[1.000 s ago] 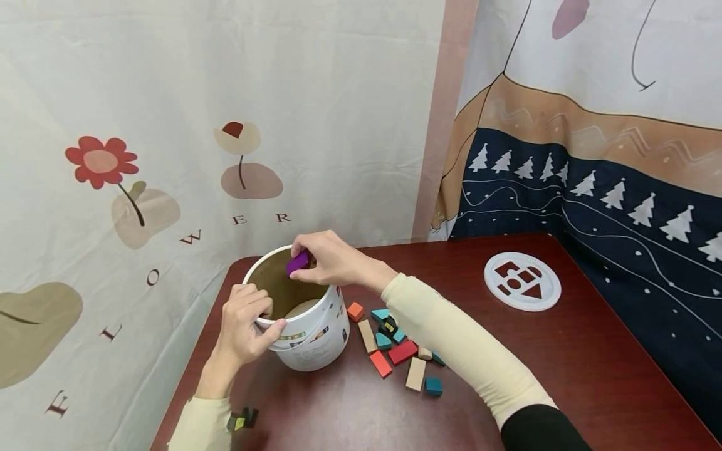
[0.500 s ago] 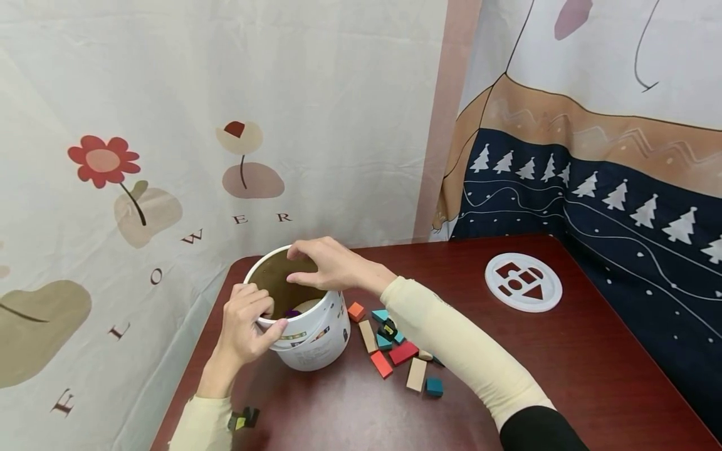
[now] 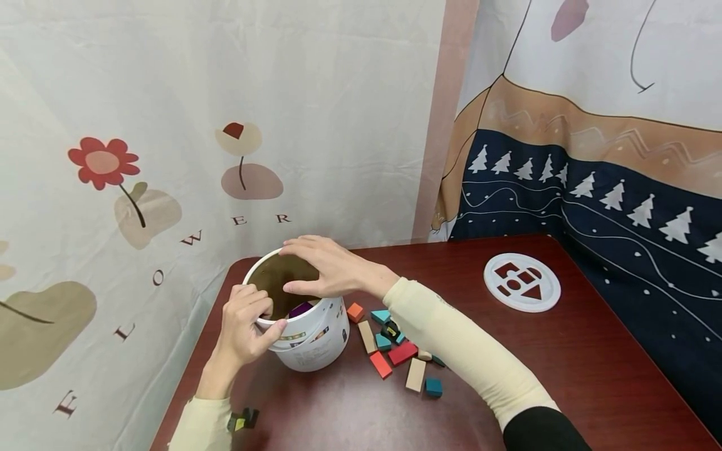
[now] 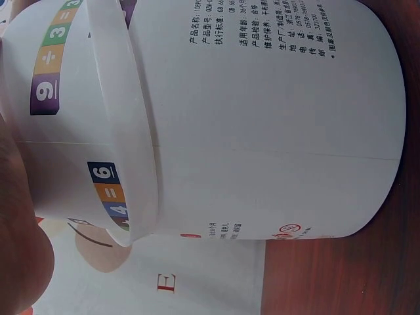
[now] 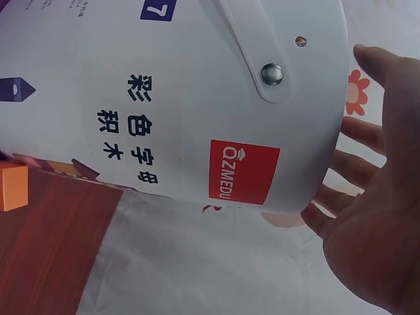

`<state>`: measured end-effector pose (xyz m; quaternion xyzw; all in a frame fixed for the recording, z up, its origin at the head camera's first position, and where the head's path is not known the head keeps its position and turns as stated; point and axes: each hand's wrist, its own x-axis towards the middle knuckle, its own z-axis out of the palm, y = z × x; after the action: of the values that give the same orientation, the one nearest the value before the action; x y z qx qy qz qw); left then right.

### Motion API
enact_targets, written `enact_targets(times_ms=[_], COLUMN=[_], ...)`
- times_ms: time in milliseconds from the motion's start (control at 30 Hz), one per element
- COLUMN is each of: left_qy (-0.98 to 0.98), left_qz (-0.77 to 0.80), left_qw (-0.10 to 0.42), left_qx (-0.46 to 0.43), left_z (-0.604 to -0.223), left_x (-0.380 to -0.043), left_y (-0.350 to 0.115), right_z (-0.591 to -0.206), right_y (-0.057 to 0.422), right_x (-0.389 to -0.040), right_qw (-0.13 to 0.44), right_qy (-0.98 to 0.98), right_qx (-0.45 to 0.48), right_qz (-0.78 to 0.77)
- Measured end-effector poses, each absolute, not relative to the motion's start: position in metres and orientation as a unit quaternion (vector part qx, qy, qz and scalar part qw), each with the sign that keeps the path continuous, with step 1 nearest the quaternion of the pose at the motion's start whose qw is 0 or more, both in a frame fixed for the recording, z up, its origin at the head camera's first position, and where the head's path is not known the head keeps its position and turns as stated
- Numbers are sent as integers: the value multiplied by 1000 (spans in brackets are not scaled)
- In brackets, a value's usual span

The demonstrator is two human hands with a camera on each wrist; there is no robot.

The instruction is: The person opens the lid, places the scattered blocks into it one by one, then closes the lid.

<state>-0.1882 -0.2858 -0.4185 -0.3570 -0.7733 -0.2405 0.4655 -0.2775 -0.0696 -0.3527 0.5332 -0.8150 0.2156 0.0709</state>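
A white bucket (image 3: 313,344) with printed labels stands tilted slightly toward me on the table. My left hand (image 3: 244,322) grips its near left rim, fingers over the edge inside and thumb outside. In the left wrist view the bucket's wall (image 4: 275,131) fills most of the picture. Above the bucket's mouth is my right hand (image 3: 329,266), fingers spread and nothing in them. The right wrist view shows the same hand (image 5: 374,170) beside the rim, partly behind it. Inside the bucket lies a purple block (image 3: 300,309), partly hidden by the near wall.
Several loose blocks lie right of the bucket, among them an orange cube (image 3: 355,312), a red block (image 3: 403,352), a wooden block (image 3: 415,374) and a teal block (image 3: 434,386). A white lid (image 3: 548,294) with shaped holes lies farther right. Printed curtains (image 3: 350,125) border the table.
My right hand has let go of the purple block, which dropped into the bucket and now shows near the inner wall. Its fingers have straightened. My left hand has kept its grip.
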Motion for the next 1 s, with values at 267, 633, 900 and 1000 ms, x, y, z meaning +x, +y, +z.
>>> enact_targets(times_ms=[267,633,900,1000], left_qy=[-774,-774,-772,-772], left_qz=[-241,-244,-244,-243], left_qw=[464,465,469,472], left_qx=[-356,-354,-352,-350], left_z=[-420,-420,-420,-419], left_x=[-189,-189,-189,-189], left_y=[-285,-287,-285,-285], right_z=[-354,-357,-366,-374], right_y=[-64,-38,9,31], right_x=[-274,-270,-265,-265], right_qw=[53,62,81,79], right_qy=[-832,-828,-832,-838], right_qx=[513,510,494,483], right_qz=[205,224,239,241])
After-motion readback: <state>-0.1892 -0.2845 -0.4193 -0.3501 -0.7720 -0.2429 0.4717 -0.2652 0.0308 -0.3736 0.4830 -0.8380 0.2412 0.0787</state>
